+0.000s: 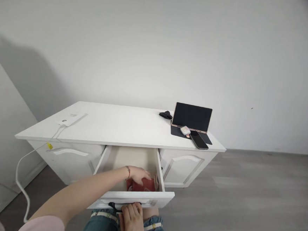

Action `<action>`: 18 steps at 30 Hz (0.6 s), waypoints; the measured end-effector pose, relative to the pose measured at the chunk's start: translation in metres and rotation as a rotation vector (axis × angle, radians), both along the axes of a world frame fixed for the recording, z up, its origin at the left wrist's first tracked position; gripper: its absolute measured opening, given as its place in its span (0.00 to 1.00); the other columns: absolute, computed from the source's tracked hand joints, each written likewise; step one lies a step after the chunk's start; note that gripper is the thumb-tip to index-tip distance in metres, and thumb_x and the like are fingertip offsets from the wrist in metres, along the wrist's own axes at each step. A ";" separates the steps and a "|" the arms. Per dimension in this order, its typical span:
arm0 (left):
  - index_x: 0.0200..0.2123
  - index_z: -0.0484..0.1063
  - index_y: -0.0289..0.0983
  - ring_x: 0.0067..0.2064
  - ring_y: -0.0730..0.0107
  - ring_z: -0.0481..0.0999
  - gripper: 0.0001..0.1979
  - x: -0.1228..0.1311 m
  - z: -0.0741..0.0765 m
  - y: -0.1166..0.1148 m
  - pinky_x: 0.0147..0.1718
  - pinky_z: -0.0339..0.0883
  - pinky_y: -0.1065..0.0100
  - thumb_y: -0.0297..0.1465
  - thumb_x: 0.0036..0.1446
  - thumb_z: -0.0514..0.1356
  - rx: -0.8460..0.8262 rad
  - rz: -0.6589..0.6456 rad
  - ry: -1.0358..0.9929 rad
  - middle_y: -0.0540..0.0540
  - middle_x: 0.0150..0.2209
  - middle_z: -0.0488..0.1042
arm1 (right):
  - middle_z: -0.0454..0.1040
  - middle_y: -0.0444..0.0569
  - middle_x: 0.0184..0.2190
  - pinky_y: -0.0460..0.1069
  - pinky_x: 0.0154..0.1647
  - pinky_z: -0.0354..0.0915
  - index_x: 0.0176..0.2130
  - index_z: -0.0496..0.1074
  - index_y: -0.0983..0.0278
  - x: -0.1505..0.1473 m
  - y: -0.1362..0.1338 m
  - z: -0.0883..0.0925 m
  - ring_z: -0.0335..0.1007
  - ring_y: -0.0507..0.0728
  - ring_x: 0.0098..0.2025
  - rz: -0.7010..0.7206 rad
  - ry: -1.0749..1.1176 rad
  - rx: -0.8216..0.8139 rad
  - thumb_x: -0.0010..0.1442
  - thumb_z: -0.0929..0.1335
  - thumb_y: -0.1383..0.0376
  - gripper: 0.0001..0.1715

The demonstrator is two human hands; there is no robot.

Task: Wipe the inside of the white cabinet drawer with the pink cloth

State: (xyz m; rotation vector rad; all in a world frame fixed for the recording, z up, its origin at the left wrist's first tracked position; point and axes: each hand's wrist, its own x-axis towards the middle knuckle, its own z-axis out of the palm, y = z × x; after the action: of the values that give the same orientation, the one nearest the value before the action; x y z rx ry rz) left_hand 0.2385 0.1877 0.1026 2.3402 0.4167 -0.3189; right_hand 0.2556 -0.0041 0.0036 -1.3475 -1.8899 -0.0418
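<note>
My left hand (138,175), with a thin band at the wrist, reaches down into a pulled-out white drawer (151,199). Its fingers bend over a dark red, flat item (144,186) near the drawer's front right corner; the kind of item cannot be made out. Beside that item, against the right wall, lies something brownish (156,182), partly hidden. At the drawer front, my right hand (133,221) is closed with its fingers curled over the dark drawer handle (114,207), whose left end shows past the hand.
On the white desk (116,123), a tablet (192,116) leans in its stand, with a phone (199,140), a small white case (185,130) and a black folded item (165,115) close by. A white power strip (70,119) trails its cord (19,176) off the left side. Cabinet doors flank the drawer.
</note>
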 end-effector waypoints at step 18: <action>0.57 0.63 0.45 0.66 0.53 0.46 0.37 0.005 -0.051 0.040 0.60 0.44 0.53 0.19 0.42 0.59 0.198 -0.001 0.093 0.45 0.66 0.52 | 0.67 0.45 0.21 0.52 0.39 0.59 0.32 0.66 0.60 -0.011 0.016 -0.029 0.63 0.55 0.25 -0.127 0.050 0.273 0.62 0.54 0.64 0.15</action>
State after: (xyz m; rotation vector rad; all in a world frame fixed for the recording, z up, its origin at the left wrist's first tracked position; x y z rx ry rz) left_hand 0.2434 0.2279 0.0520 2.5248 0.5129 -0.4038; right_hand 0.2444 0.0117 -0.0258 -1.2659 -1.6854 -0.3161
